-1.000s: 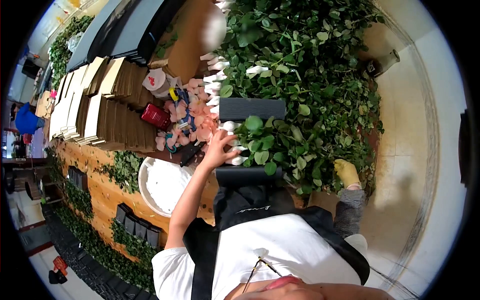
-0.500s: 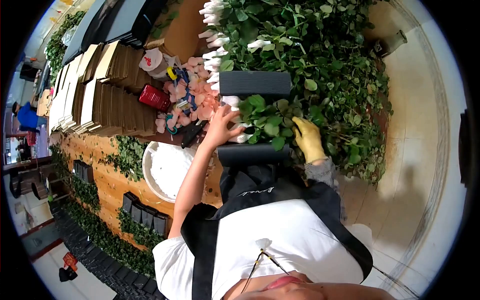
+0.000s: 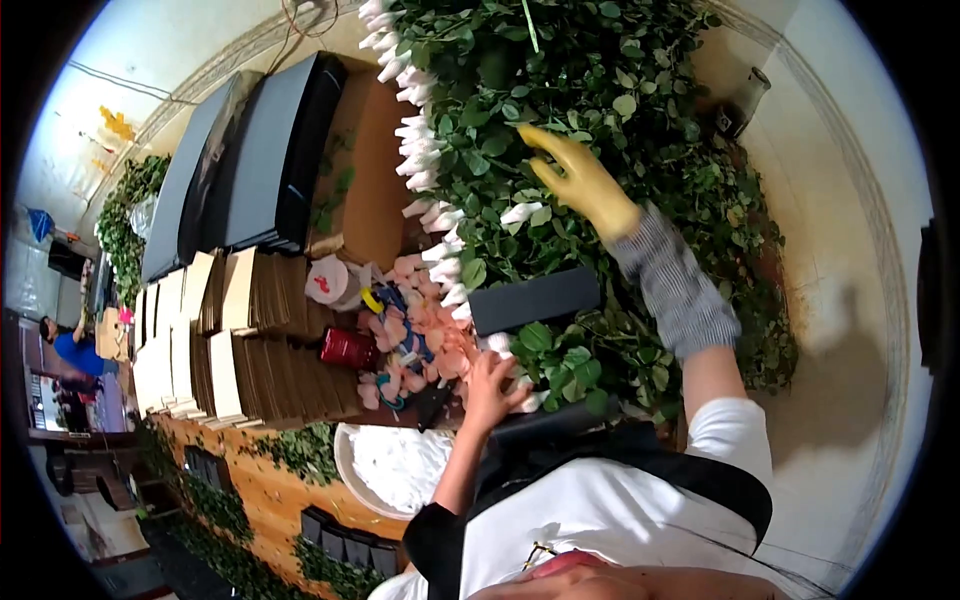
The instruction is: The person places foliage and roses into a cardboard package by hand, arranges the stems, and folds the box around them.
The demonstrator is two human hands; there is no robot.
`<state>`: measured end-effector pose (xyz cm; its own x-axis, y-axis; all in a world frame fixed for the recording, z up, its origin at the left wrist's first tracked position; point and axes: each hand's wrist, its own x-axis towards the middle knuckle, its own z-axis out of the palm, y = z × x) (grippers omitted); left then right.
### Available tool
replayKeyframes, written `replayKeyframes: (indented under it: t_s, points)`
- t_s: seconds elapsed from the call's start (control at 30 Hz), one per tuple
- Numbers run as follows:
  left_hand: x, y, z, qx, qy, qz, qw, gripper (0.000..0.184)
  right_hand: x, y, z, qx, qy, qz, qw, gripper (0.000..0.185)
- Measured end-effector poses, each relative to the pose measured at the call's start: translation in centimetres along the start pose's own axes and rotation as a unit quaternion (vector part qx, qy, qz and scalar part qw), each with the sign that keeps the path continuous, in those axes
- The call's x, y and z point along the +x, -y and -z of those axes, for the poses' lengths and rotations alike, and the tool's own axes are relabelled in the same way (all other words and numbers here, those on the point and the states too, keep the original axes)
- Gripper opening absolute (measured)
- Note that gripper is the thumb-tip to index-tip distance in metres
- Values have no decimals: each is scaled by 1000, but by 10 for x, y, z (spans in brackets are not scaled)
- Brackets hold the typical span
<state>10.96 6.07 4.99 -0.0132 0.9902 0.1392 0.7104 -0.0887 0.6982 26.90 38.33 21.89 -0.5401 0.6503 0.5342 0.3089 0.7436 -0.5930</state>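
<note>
My left hand, bare with the fingers spread, rests on white-sleeved flower heads at the near end of a leafy bunch. My right hand, in a yellow glove, hangs over the large heap of green leafy stems; its fingers are apart and nothing shows between them. A dark ribbed wrap lies beyond the bunch, and a black roll lies on the near side, against my apron. A row of white-sleeved flower heads lines the heap's left edge.
Pale pink petals are scattered left of the flowers, with a red box beside them. Stacked cardboard sleeves stand further left. A white tub sits below. A person in blue is far left.
My right hand has left the near bunch and moved up over the heap. My left hand stays at the white-sleeved heads. The view has shifted and turned.
</note>
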Motion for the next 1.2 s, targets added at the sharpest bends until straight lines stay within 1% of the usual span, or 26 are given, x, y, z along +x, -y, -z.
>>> replayKeyframes:
  t_s: [0.03,0.07,0.13,0.17,0.2,0.27,0.3,0.33,0.4,0.43,0.47,0.5,0.57,0.63,0.67,0.7,0.73,0.77,0.8,0.83,0.87,0.93,1.07,1.13,1.2]
  points:
    - [1,-3,3,-5,5,0,1000,53,33,-20,-12,-127,-7,12,992,50]
    - [-2,4,-2,4,3,-2,1000,54,62,-40,-20,-249,-15,22,968,46]
    - [-2,4,-3,-4,4,3,1000,55,112,-76,-28,-388,-73,-10,919,36]
    - [-2,4,-4,2,6,5,1000,55,128,-94,-29,-437,-71,-50,895,37]
    - [-2,2,-3,9,2,4,1000,54,134,-119,-32,-466,-27,-133,874,38]
    - [0,-2,1,-16,15,20,1000,53,136,-184,-41,-468,120,-307,820,41]
    - [0,-2,1,-17,1,7,1000,52,135,-219,-48,-458,168,-360,795,42]
    - [1,-1,2,3,-1,-8,1000,52,139,-259,-55,-459,189,-386,778,44]
    - [0,-3,2,4,-14,-8,1000,53,124,-187,-39,-478,70,-303,821,52]
    - [-2,-5,3,9,-9,1,1000,53,131,-156,-29,-434,130,-341,824,62]
    - [1,-7,4,13,-9,3,1000,54,129,-143,-27,-443,109,-305,836,51]
    - [0,-2,1,-9,6,12,1000,54,135,-133,-24,-455,103,-256,846,49]
    - [0,-4,1,-7,-10,2,1000,53,143,-117,-18,-469,92,-216,851,48]
    - [-1,-2,0,10,-12,-6,1000,53,162,-109,-4,-366,56,-135,919,19]
    - [-1,-1,-1,8,-13,-6,1000,54,165,-126,3,5,-54,-157,986,16]
    - [-1,3,-3,0,-1,2,1000,54,169,-144,9,373,-163,-113,906,14]
    - [-2,8,-6,-9,11,10,1000,55,169,-132,31,394,-203,-89,892,16]
    - [-3,11,-9,-12,13,18,1000,56,162,-111,61,283,-232,-81,927,18]
    - [-5,14,-14,2,-10,5,1000,56,151,-84,92,98,-246,-83,961,20]
    - [-3,13,-12,7,-8,1,1000,57,140,-57,125,-22,-262,-76,962,21]
    - [-2,11,-10,11,-4,-2,1000,58,126,-33,156,-94,-279,-63,954,23]
    - [-2,12,-10,16,-2,-15,1000,56,91,14,215,-169,-311,-38,934,27]
    - [-1,0,-1,22,-4,-11,1000,56,-4,113,302,-246,-361,-27,899,35]
    - [-2,4,-5,27,-22,-25,999,56,-67,165,324,-279,-391,-38,876,39]
    - [-2,4,-4,31,-18,-29,999,56,-131,207,330,-249,-439,-49,862,43]
